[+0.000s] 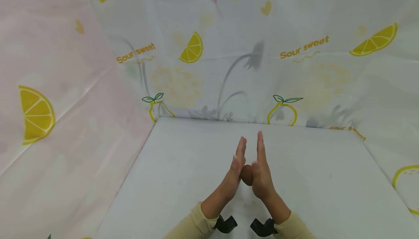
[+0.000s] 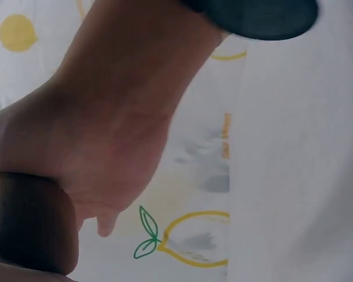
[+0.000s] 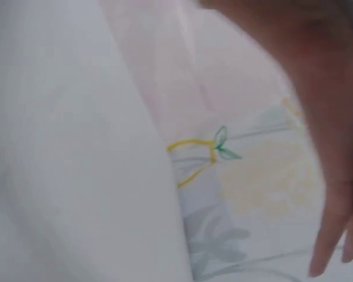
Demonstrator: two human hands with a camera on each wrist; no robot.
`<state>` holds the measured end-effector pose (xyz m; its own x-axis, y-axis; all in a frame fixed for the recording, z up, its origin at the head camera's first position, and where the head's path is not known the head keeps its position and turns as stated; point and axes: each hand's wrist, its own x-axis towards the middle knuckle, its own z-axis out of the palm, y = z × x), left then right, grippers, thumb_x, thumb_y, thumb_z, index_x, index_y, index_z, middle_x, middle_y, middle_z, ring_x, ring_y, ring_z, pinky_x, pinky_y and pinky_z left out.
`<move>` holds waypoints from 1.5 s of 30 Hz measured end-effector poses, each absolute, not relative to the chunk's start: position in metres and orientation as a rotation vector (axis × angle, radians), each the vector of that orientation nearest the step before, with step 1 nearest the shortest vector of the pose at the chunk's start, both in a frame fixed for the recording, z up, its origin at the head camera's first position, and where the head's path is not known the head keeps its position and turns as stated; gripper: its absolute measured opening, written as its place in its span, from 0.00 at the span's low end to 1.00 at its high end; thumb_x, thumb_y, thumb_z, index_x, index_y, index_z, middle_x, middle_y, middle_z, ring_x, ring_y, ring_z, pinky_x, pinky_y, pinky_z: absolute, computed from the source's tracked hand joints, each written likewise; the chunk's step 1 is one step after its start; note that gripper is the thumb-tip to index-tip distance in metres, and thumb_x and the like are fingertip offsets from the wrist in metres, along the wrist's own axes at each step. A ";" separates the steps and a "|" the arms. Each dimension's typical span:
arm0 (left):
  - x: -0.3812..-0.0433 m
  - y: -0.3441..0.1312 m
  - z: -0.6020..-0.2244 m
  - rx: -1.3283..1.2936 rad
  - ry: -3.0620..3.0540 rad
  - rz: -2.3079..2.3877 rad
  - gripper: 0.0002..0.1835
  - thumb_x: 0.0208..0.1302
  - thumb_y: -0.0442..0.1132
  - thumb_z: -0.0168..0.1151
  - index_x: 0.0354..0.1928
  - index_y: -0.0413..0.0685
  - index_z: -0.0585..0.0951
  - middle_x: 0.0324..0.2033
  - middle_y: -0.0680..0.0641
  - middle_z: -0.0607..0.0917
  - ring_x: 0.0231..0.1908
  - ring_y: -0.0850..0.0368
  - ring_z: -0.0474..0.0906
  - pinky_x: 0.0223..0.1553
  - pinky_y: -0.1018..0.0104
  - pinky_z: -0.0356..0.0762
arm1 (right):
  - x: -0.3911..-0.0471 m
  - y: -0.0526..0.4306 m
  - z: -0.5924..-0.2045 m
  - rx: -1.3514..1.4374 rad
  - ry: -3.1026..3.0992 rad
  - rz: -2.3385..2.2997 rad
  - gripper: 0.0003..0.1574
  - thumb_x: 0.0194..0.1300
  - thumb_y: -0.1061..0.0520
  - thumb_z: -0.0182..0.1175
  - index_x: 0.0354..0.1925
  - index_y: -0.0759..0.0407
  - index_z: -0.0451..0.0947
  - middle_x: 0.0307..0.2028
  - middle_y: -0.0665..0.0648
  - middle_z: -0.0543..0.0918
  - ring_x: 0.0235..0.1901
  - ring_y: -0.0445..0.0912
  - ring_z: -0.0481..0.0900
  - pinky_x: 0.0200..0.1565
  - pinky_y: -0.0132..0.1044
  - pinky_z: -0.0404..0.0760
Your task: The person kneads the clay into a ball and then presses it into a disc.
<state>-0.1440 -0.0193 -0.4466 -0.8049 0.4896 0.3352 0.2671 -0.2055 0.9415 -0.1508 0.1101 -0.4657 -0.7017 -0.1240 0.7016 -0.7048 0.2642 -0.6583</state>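
A smooth brown lump [image 1: 246, 175], which looks like modelling clay, is pressed between the two palms above the white table. In the left wrist view the same lump [image 2: 34, 223] shows as a dark, rounded block with flattened ends. My left hand [image 1: 235, 171] touches its left side, fingers straight and pointing forward. Against its other side lies the palm of my right hand [image 1: 261, 175], whose fingers are also straight. The fingertips stand apart. The right wrist view shows part of the right hand [image 3: 335, 194], but the lump is hidden there.
A white tabletop [image 1: 183, 159] spreads out below the hands. Behind and at both sides hangs a cloth [image 1: 222, 50] printed with lemons and lettering. Dark bands [image 1: 226, 224] sit at both wrists, by beige sleeves [image 1: 193, 224].
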 end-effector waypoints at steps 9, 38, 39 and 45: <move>-0.155 -0.023 -0.442 0.824 1.950 2.198 0.43 0.75 0.72 0.16 0.82 0.56 0.32 0.81 0.55 0.35 0.79 0.57 0.31 0.76 0.42 0.34 | -0.136 0.091 -0.479 0.787 -2.012 1.234 0.53 0.81 0.33 0.33 0.77 0.77 0.40 0.77 0.75 0.45 0.79 0.61 0.41 0.76 0.45 0.32; -0.148 -0.017 -0.440 1.002 2.047 2.181 0.47 0.73 0.74 0.16 0.81 0.51 0.31 0.81 0.52 0.33 0.79 0.57 0.28 0.77 0.50 0.34 | -0.146 0.105 -0.488 0.705 -2.017 1.592 0.42 0.83 0.42 0.29 0.81 0.61 0.32 0.80 0.66 0.40 0.79 0.46 0.45 0.75 0.30 0.41; -0.149 -0.017 -0.439 1.000 2.054 2.188 0.46 0.74 0.73 0.16 0.81 0.51 0.32 0.81 0.51 0.33 0.79 0.56 0.28 0.77 0.51 0.35 | -0.144 0.103 -0.490 0.702 -2.018 1.590 0.42 0.83 0.42 0.30 0.81 0.61 0.32 0.80 0.67 0.40 0.79 0.46 0.46 0.75 0.31 0.41; -0.159 -0.018 -0.442 0.931 2.080 2.185 0.43 0.76 0.70 0.18 0.81 0.52 0.32 0.81 0.52 0.32 0.79 0.54 0.27 0.75 0.42 0.33 | -0.130 0.089 -0.487 0.718 -1.990 1.620 0.43 0.83 0.42 0.30 0.81 0.61 0.30 0.81 0.64 0.40 0.80 0.52 0.38 0.75 0.31 0.42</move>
<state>-0.1590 -0.0175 -0.4416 -0.8259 0.3779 0.4184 0.3995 -0.1315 0.9073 -0.1296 0.0889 -0.4873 -0.7515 -0.1011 0.6519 -0.6588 0.1649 -0.7340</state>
